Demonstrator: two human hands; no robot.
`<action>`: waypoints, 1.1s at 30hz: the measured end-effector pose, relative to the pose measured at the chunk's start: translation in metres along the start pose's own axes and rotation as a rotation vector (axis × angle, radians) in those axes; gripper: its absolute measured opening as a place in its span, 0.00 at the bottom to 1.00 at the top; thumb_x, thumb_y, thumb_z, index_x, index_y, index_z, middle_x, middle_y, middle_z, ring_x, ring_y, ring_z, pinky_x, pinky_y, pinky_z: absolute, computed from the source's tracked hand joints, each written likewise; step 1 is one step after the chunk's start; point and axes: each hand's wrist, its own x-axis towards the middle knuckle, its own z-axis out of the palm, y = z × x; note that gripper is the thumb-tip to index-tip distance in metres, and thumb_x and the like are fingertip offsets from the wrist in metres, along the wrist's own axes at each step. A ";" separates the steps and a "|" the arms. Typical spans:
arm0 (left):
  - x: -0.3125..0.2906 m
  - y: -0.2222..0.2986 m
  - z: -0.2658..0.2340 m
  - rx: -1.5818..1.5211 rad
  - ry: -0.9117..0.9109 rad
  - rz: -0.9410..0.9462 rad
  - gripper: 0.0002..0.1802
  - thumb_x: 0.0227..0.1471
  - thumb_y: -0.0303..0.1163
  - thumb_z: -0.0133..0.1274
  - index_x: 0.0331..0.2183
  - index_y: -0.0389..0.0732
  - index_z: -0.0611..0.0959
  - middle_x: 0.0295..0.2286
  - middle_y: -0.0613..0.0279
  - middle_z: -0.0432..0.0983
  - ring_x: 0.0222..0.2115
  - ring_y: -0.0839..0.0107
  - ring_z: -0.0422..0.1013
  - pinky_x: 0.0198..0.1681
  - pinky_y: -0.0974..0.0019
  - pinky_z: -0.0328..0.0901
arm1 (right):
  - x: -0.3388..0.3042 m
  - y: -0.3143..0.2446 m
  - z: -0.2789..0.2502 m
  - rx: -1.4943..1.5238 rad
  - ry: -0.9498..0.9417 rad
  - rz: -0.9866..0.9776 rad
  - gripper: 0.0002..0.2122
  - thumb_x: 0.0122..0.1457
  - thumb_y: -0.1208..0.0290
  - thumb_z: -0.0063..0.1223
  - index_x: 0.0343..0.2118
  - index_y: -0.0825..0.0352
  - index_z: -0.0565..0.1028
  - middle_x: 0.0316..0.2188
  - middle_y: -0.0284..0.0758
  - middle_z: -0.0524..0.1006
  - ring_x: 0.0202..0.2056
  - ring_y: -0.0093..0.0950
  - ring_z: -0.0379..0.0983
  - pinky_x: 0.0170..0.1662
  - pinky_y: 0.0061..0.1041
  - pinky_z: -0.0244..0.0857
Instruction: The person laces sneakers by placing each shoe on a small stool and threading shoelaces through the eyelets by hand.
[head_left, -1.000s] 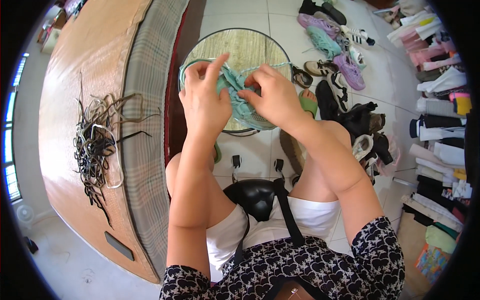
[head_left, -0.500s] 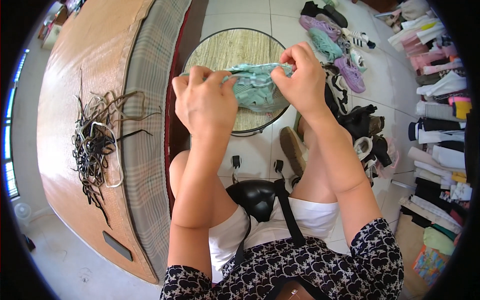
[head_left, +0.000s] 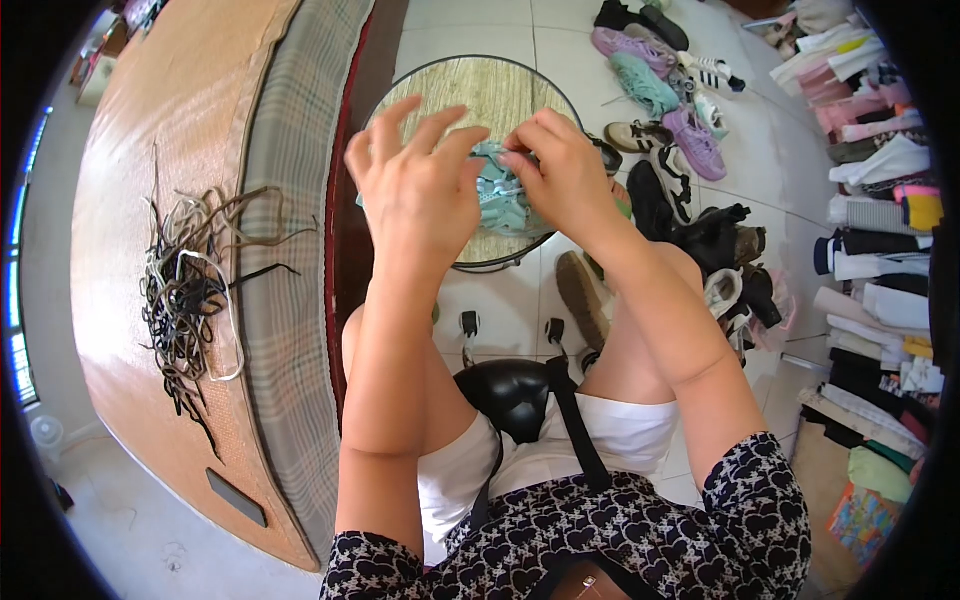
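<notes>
A teal sneaker (head_left: pixel 503 208) with teal lacing rests on a round wood-topped table (head_left: pixel 465 85) in front of me. Above the shoe's left part, my left hand (head_left: pixel 418 200) is lifted with its fingers spread and slightly blurred; nothing shows in them. My right hand (head_left: pixel 565 180) has thumb and fingertips pinched together at the lacing, on what looks like a teal shoelace (head_left: pixel 490 150). Both ends of the shoe are largely covered by my hands.
On the bed mat (head_left: pixel 110 230) to my left lies a tangled pile of loose shoelaces (head_left: pixel 190 290), with a dark flat object (head_left: pixel 237 497) nearer me. Several shoes, including a lilac sneaker (head_left: pixel 693 143), lie on the right floor. Folded clothes (head_left: pixel 875 350) line the far right.
My left hand has let go at the shoe's left side and spread its fingers. My right hand has moved left and slightly down, and the shoe sits lower between my hands.
</notes>
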 end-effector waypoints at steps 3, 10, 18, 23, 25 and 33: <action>0.000 -0.004 0.011 -0.115 -0.083 -0.041 0.06 0.46 0.33 0.61 0.30 0.50 0.88 0.36 0.72 0.82 0.42 0.66 0.72 0.46 0.59 0.64 | 0.001 -0.007 -0.003 0.100 -0.003 -0.054 0.05 0.50 0.75 0.61 0.27 0.66 0.75 0.28 0.36 0.70 0.32 0.38 0.71 0.33 0.39 0.65; 0.005 0.000 0.004 -0.214 -0.102 -0.254 0.06 0.48 0.37 0.61 0.29 0.46 0.87 0.26 0.68 0.79 0.28 0.64 0.74 0.33 0.62 0.68 | 0.019 0.019 -0.038 -0.148 0.256 -0.025 0.04 0.53 0.79 0.61 0.31 0.69 0.77 0.37 0.34 0.71 0.31 0.28 0.72 0.35 0.23 0.69; -0.002 -0.015 0.010 -0.141 -0.104 -0.185 0.07 0.49 0.36 0.61 0.31 0.45 0.87 0.29 0.65 0.79 0.30 0.60 0.75 0.35 0.60 0.69 | 0.016 -0.002 -0.025 0.033 0.212 -0.023 0.12 0.52 0.76 0.62 0.41 0.61 0.79 0.43 0.35 0.71 0.37 0.35 0.72 0.40 0.33 0.69; -0.004 -0.008 0.016 -0.169 -0.008 0.007 0.06 0.45 0.36 0.63 0.29 0.47 0.87 0.26 0.71 0.77 0.30 0.65 0.71 0.36 0.61 0.66 | 0.012 -0.005 -0.003 -0.071 0.081 -0.244 0.10 0.46 0.77 0.63 0.34 0.65 0.78 0.43 0.35 0.73 0.38 0.35 0.71 0.42 0.33 0.67; -0.003 -0.006 0.016 -0.148 -0.001 0.003 0.06 0.44 0.36 0.64 0.29 0.48 0.87 0.26 0.72 0.77 0.31 0.66 0.71 0.36 0.61 0.65 | 0.014 -0.002 -0.004 -0.163 0.093 -0.278 0.06 0.45 0.79 0.62 0.25 0.67 0.75 0.37 0.32 0.74 0.38 0.35 0.71 0.40 0.34 0.65; -0.002 -0.011 0.015 -0.006 -0.064 -0.190 0.09 0.48 0.41 0.62 0.30 0.49 0.88 0.32 0.72 0.81 0.41 0.68 0.70 0.46 0.60 0.61 | 0.020 0.050 -0.059 0.669 0.425 0.664 0.05 0.52 0.73 0.61 0.32 0.65 0.82 0.28 0.21 0.75 0.34 0.15 0.67 0.35 0.18 0.58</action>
